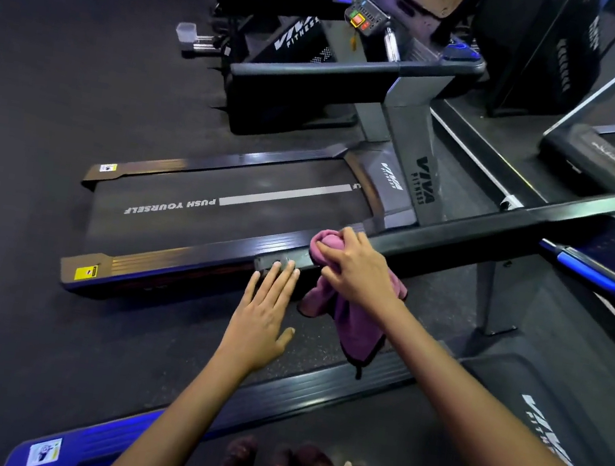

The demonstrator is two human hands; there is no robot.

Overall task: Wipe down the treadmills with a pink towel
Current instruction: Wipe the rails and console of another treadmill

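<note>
Towel [346, 310]: pink-mauve, bunched over black handrail [498, 225] at frame centre; loose end hangs below rail, dark trim at tip.
Hidden: towel's top wad partly under R hand; rail runs off right edge; far console [364, 17] blurry, upper centre.
R hand [356, 268]: fingers curled, gripping towel on rail, arm from lower right.
L hand [265, 314]: flat, fingers straight, tips at rail end, holding nothing.
Treadmill [197, 212]: belt reads "PUSH YOURSELF", centre left.
</note>
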